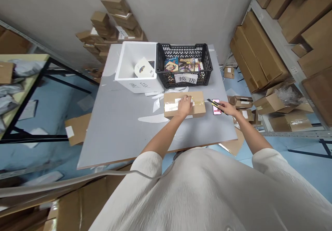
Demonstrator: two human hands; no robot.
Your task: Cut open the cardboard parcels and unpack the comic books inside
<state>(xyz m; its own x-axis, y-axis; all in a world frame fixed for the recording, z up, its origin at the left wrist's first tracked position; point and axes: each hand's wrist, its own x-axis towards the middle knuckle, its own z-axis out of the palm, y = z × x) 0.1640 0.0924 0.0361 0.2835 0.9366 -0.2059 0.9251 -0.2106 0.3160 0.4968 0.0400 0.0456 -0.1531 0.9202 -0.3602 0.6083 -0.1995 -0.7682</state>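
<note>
A taped cardboard box [198, 110] with a white label lies on the grey table, long side across. My left hand [185, 105] rests on top of it, fingers bent over the lid near the label; whether they pinch anything there is hidden. In my right hand [226, 108] is a yellow and black box cutter [214, 103], its blade pointing left at the box's right end. Under the cutter a phone [217, 110] with a lit pink screen lies on the table.
Behind the box stand a white foam bin [140, 85] and a black plastic crate [184, 82] holding books. Paper scraps [153, 119] lie around the box. Stacked cartons [116, 19] rise by the wall; a loaded shelf [285, 26] is at right, another table [28, 58] at left.
</note>
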